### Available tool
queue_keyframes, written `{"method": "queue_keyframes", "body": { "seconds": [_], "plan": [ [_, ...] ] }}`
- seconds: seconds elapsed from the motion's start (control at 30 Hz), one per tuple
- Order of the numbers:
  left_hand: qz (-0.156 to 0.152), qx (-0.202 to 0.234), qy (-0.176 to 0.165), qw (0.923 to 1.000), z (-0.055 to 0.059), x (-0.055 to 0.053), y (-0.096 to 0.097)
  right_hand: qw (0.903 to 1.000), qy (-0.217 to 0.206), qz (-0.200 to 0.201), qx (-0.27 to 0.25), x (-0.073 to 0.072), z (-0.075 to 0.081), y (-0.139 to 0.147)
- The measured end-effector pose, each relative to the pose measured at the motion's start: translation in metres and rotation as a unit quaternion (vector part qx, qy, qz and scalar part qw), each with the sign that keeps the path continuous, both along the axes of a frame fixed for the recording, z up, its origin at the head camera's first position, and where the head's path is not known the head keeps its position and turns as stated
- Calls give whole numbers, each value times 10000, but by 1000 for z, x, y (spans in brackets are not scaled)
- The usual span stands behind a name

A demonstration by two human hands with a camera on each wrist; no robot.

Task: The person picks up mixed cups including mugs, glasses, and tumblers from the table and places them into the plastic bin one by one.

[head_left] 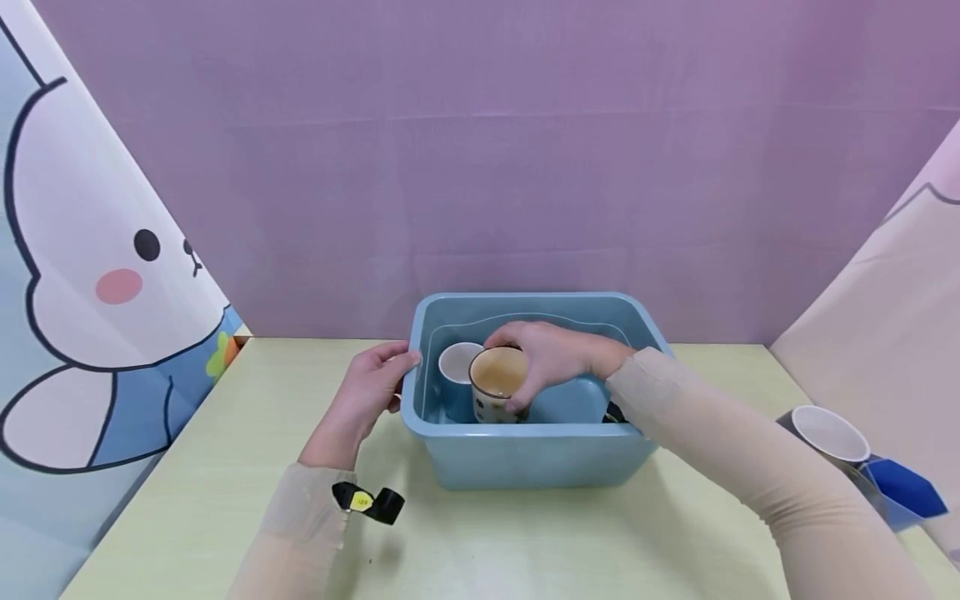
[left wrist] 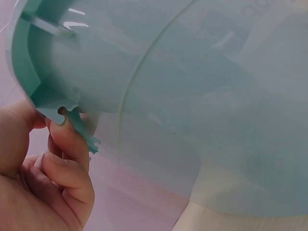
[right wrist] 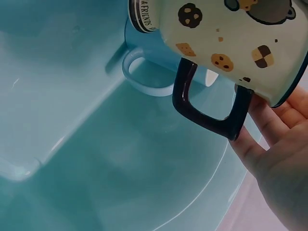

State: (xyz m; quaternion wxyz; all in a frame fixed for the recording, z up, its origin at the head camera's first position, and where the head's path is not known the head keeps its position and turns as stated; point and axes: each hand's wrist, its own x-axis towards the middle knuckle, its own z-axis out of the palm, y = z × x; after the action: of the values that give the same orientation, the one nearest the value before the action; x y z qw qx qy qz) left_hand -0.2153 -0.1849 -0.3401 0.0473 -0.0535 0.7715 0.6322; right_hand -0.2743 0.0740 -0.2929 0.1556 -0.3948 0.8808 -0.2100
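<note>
My right hand [head_left: 551,358] grips a cream mug [head_left: 491,408] by its rim, inside a light blue plastic basin [head_left: 532,462]. Cookie pictures and a dark handle [right wrist: 211,122] mark this mug in the right wrist view. Just left of it in the basin stands a blue mug [head_left: 456,402] with a white inside; its handle loop [right wrist: 144,89] shows from the right wrist. At the basin's left end, my left hand [head_left: 367,387] holds the rim, thumb on top and fingers curled beneath, as the left wrist view shows.
At the table's right edge, partly behind my right forearm, are a white-lined cup [head_left: 830,433] and a blue angular container [head_left: 903,492]. A purple cloth wall [head_left: 480,167] rises behind the pale table [head_left: 247,433]. Printed rabbit cloth [head_left: 82,292] hangs at left.
</note>
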Motion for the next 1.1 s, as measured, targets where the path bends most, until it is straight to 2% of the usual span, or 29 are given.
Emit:
{"method": "queue_keyframes", "body": {
  "seconds": [0.47, 0.77, 1.1],
  "plan": [
    [21, 6, -5, 10000, -1, 0, 1, 9999, -54, 56, 134, 1, -2, 0],
    [-1, 39, 18, 10000, 0, 0, 3, 9996, -74, -67, 270, -1, -6, 2],
    [23, 44, 13, 10000, 0, -1, 11, 9984, 17, -79, 563, -6, -5, 5]
  ]
}}
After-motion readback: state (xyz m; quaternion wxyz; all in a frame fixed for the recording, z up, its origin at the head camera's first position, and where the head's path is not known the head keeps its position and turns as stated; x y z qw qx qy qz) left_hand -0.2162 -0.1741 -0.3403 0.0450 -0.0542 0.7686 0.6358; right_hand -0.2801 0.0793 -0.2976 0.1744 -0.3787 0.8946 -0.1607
